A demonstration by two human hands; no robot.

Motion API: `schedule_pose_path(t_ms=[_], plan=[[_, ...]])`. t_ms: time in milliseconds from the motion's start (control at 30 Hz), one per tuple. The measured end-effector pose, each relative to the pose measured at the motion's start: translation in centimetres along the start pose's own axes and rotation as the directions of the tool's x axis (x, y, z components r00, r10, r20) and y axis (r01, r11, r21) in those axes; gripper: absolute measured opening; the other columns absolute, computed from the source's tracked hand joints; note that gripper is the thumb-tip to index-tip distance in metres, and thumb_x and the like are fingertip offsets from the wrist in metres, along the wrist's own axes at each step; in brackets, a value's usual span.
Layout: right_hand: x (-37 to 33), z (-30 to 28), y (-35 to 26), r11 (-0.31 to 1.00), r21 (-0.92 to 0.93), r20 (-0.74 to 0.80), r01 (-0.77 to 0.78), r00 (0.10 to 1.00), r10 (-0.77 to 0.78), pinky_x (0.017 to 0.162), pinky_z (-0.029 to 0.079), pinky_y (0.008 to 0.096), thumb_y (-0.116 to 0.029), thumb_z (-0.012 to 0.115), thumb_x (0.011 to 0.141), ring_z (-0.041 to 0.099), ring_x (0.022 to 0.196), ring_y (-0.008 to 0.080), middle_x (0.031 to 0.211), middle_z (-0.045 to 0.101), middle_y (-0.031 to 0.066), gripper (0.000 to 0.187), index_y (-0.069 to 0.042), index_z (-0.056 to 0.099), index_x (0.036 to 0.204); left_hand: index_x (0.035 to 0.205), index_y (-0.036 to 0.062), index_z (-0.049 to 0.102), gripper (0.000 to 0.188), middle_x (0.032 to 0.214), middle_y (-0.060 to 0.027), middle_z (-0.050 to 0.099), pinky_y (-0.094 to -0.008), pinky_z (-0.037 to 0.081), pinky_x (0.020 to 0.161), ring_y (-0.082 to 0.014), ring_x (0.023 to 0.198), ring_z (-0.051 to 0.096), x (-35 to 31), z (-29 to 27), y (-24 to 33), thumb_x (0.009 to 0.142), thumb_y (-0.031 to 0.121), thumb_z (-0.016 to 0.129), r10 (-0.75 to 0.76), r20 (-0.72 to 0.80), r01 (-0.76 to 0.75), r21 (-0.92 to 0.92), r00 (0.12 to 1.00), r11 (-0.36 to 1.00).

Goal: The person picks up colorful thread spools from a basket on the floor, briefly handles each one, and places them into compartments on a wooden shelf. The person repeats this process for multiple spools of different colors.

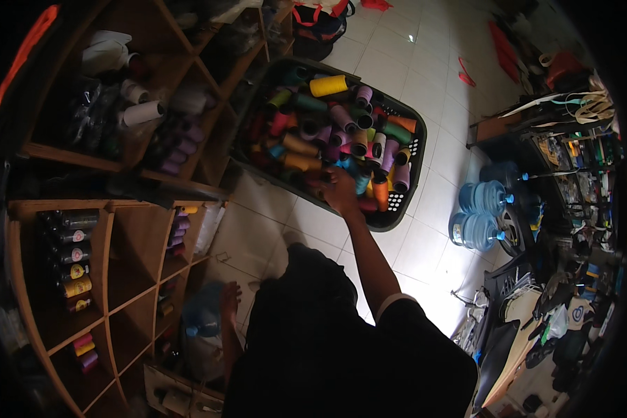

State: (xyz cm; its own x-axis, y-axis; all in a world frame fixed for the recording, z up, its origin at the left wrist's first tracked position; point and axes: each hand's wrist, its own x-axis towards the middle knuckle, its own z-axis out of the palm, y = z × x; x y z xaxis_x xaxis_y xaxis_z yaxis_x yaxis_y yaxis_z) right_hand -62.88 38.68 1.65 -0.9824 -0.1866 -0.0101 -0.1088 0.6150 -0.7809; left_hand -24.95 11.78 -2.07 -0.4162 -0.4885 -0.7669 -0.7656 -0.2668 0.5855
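A black plastic basket (416,182) full of thread spools in many colours stands in front of me. My right hand (341,191) reaches into its near side. The fingers are curled round a dark reddish thread spool (316,178), partly hidden by the hand and by shadow. Close by lie an orange spool (380,191), a blue spool (360,182) and a mustard spool (302,162); a yellow spool (328,86) rests at the far side. My left hand (230,302) hangs low at my left side, fingers apart, holding nothing.
Wooden cubby shelves (111,279) with spools line the left. A blue water jug (203,310) is near my left hand. More water jugs (482,198) lie at right, beside crowded racks (571,167). A bag (317,31) sits beyond the basket on the tiled floor (439,230).
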Motion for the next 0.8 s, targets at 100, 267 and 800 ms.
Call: schedule_pose_path(t_ms=[100, 267, 800], plan=[[-0.6, -2.6, -0.2, 0.99, 0.142, -0.132, -0.026, 0.99, 0.045, 0.081, 0.05, 0.0333, -0.016, 0.075, 0.075, 0.064, 0.088, 0.0232, 0.097, 0.066, 0.0128, 0.037, 0.0, 0.062, 0.107, 0.118, 0.0034, 0.058, 0.035, 0.107, -0.0072, 0.064, -0.0322, 0.047, 0.084, -0.0173, 0.099, 0.061, -1.3, 2.7, 10.0, 0.096, 0.031, 0.058, 0.376, 0.108, -0.386, 0.106, 0.921, 0.916], [-1.0, -7.7, -4.2, 0.761, 0.648, -0.125, 0.026, 0.989, 0.072, 0.084, 0.046, 0.0297, -0.013, 0.068, 0.085, 0.059, 0.091, 0.0152, 0.094, 0.061, 0.0036, 0.022, -0.005, 0.058, 0.103, 0.119, 0.0021, 0.057, 0.03, 0.112, -0.0123, 0.062, -0.0337, 0.047, 0.089, -0.0236, 0.103, 0.061, -5.3, 8.9, 24.5, 0.095, 0.02, 0.06, 0.697, 0.311, -0.756, 0.136, 0.646, 0.64], [-4.0, -13.2, -15.1, 0.192, 0.975, 0.117, -0.114, 0.993, -0.006, 0.047, 0.028, 0.0182, -0.032, 0.056, 0.096, 0.041, 0.055, 0.0042, 0.096, 0.059, 0.0036, 0.037, -0.012, 0.041, 0.123, 0.128, 0.0006, 0.043, 0.042, 0.113, -0.0146, 0.059, -0.0307, 0.054, 0.074, -0.0199, 0.084, 0.065, -12.7, 16.7, 37.1, 0.091, 0.012, 0.062, 0.699, 0.527, -0.382, -0.592, 0.483, 0.71]])
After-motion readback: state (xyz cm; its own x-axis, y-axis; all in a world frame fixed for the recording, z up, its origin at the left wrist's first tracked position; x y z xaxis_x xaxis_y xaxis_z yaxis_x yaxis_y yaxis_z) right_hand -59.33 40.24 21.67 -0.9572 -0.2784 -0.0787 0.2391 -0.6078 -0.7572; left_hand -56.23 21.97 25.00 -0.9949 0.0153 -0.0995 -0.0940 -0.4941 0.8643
